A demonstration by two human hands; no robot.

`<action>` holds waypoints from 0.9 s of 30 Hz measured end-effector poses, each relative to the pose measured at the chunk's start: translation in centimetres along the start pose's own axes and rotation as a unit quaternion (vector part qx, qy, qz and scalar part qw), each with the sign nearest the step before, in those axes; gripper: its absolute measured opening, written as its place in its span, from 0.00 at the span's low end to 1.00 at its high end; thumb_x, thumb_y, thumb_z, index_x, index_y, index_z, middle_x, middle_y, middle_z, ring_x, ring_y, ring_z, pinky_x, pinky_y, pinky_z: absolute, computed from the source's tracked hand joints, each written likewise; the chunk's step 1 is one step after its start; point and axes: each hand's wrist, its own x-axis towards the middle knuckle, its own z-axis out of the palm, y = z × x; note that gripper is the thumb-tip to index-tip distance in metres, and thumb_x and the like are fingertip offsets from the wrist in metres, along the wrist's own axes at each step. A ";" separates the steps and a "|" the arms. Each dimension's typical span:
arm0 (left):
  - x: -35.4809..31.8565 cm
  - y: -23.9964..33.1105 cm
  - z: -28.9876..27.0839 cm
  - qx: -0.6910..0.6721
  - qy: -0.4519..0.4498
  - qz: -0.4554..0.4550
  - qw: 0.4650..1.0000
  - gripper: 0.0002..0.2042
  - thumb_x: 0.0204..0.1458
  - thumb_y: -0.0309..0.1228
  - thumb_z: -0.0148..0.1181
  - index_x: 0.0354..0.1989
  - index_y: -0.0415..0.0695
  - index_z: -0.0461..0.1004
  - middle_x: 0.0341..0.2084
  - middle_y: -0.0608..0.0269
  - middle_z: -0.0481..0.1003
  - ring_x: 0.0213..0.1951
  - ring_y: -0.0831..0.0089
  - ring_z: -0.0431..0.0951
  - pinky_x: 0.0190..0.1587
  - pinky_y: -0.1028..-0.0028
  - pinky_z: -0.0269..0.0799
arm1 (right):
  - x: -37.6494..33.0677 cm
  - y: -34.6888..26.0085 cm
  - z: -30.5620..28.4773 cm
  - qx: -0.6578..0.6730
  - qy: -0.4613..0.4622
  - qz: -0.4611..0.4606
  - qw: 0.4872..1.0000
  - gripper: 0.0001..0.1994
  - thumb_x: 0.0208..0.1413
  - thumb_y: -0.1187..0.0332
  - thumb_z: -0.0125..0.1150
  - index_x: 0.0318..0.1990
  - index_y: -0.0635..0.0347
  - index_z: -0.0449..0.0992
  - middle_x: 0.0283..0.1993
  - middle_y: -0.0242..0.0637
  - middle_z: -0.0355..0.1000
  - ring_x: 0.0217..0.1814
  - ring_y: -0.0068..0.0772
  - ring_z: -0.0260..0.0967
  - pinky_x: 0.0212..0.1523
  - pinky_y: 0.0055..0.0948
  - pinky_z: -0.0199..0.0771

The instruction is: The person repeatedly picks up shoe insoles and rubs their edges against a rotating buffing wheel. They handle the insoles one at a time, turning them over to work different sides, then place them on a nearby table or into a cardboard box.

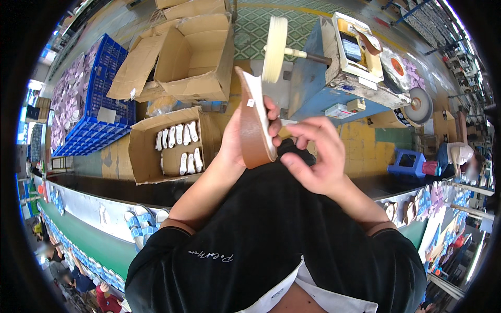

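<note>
The sole (254, 121), a flat curved slab with a smooth brown edge and pale face, stands upright in front of my chest, gripped by my left hand (245, 136). My right hand (313, 156) curls loosely beside it, empty. Ahead spins a fluffy cream buffing wheel (274, 48); left, cardboard box (169, 146) of white soles.

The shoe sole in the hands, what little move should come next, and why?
Probably lift the shoe sole a bit further to the buffing wheel. The left hand holds it upright on edge, its top close below the wheel but seemingly not touching, while the right hand steadies its lower edge.
</note>
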 end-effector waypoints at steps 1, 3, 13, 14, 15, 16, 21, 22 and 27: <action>-0.2 -0.3 0.3 0.025 0.030 0.007 0.999 0.28 0.78 0.61 0.51 0.55 0.43 0.76 0.42 0.64 0.74 0.38 0.67 0.79 0.37 0.58 0.89 | 0.2 0.0 -0.1 0.006 0.023 0.017 1.000 0.22 0.58 0.74 0.81 0.60 0.64 0.85 0.50 0.41 0.79 0.38 0.29 0.76 0.42 0.28 0.81; -0.1 -0.3 0.9 0.070 0.071 -0.012 0.995 0.30 0.78 0.63 0.50 0.55 0.43 0.76 0.42 0.64 0.74 0.38 0.68 0.80 0.36 0.61 0.89 | 0.9 0.0 0.1 0.030 0.058 0.055 0.996 0.19 0.60 0.77 0.78 0.59 0.66 0.85 0.47 0.42 0.81 0.37 0.29 0.79 0.41 0.29 0.82; -0.1 -1.3 2.5 0.212 0.104 0.047 0.971 0.25 0.78 0.57 0.56 0.56 0.44 0.79 0.41 0.61 0.83 0.35 0.70 0.86 0.35 0.65 0.89 | 4.4 -0.8 1.4 0.062 0.063 0.090 0.992 0.11 0.62 0.78 0.79 0.50 0.66 0.88 0.44 0.42 0.87 0.43 0.32 0.89 0.48 0.30 0.90; -0.1 -1.3 2.4 0.209 0.107 0.049 0.971 0.25 0.78 0.57 0.56 0.56 0.44 0.79 0.41 0.61 0.84 0.35 0.70 0.87 0.35 0.65 0.90 | 4.4 -0.8 1.5 0.065 0.065 0.100 0.991 0.10 0.62 0.78 0.79 0.49 0.66 0.88 0.43 0.42 0.87 0.43 0.32 0.89 0.48 0.30 0.90; -0.1 -1.3 2.2 0.206 0.105 0.050 0.972 0.24 0.79 0.56 0.56 0.56 0.44 0.79 0.40 0.61 0.84 0.35 0.70 0.87 0.35 0.65 0.90 | 4.4 -0.9 1.6 0.055 0.057 0.109 0.991 0.09 0.63 0.78 0.78 0.49 0.67 0.88 0.45 0.41 0.86 0.43 0.30 0.88 0.48 0.29 0.90; -0.1 -1.3 2.1 0.205 0.107 0.052 0.972 0.24 0.79 0.55 0.56 0.56 0.44 0.79 0.40 0.61 0.84 0.35 0.70 0.87 0.35 0.65 0.90 | 4.4 -0.9 1.6 0.046 0.048 0.118 0.991 0.07 0.65 0.79 0.77 0.49 0.68 0.88 0.46 0.40 0.86 0.44 0.28 0.87 0.48 0.27 0.89; -0.1 -1.1 1.9 0.209 0.112 0.057 0.970 0.23 0.80 0.54 0.55 0.56 0.43 0.79 0.39 0.60 0.84 0.35 0.69 0.88 0.35 0.64 0.90 | 4.2 -0.4 1.8 0.033 0.031 0.165 0.985 0.04 0.70 0.77 0.74 0.47 0.69 0.85 0.46 0.36 0.84 0.42 0.21 0.84 0.46 0.25 0.88; 0.0 -1.1 1.8 0.211 0.112 0.058 0.969 0.23 0.80 0.54 0.55 0.57 0.43 0.78 0.40 0.60 0.84 0.35 0.68 0.88 0.35 0.64 0.90 | 4.2 -0.3 2.0 0.051 0.036 0.171 0.983 0.04 0.71 0.77 0.73 0.47 0.69 0.84 0.45 0.34 0.83 0.41 0.20 0.82 0.44 0.25 0.88; 0.2 -1.5 1.9 0.249 0.144 0.082 0.954 0.25 0.80 0.53 0.55 0.66 0.42 0.70 0.47 0.56 0.82 0.38 0.66 0.88 0.37 0.62 0.90 | 4.0 0.2 2.4 0.101 0.057 0.257 0.960 0.05 0.69 0.73 0.73 0.45 0.66 0.84 0.42 0.41 0.85 0.41 0.29 0.86 0.44 0.31 0.88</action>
